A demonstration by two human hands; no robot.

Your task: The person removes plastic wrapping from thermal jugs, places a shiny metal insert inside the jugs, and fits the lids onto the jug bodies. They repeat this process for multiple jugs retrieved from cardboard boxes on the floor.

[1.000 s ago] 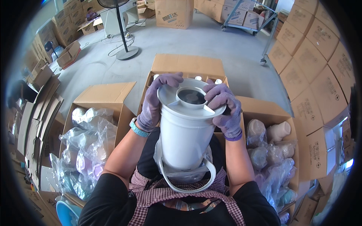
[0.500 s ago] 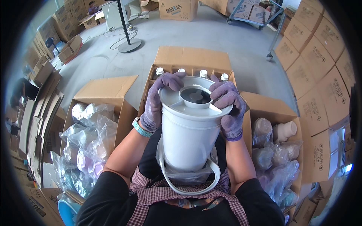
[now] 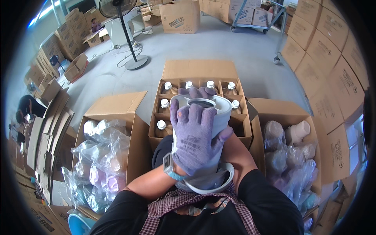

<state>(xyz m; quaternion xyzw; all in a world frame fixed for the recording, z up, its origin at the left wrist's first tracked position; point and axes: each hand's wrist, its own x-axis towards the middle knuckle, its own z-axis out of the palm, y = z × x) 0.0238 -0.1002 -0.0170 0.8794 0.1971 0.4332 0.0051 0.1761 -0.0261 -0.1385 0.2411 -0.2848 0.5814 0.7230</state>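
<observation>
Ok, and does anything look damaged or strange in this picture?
Two small things: the purple fabric glove on the left hand has an orange spot on one finger; stain or hole, I cannot tell. In the brown cardboard box at right, one beige tapered cup seems unwrapped, while neighbouring pieces are in clear plastic.

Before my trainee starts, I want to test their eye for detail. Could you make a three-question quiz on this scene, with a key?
1. Which gloved hand lies across the near side of the pale container?
A) left
B) right
2. True or false: the bottles in the divided carton have red caps.
3. Fill in: in the carton on the person's right, many items are bagged in clear ___.

Key: 1. A, the left hand; 2. False, the visible caps are white; 3. plastic.
</observation>
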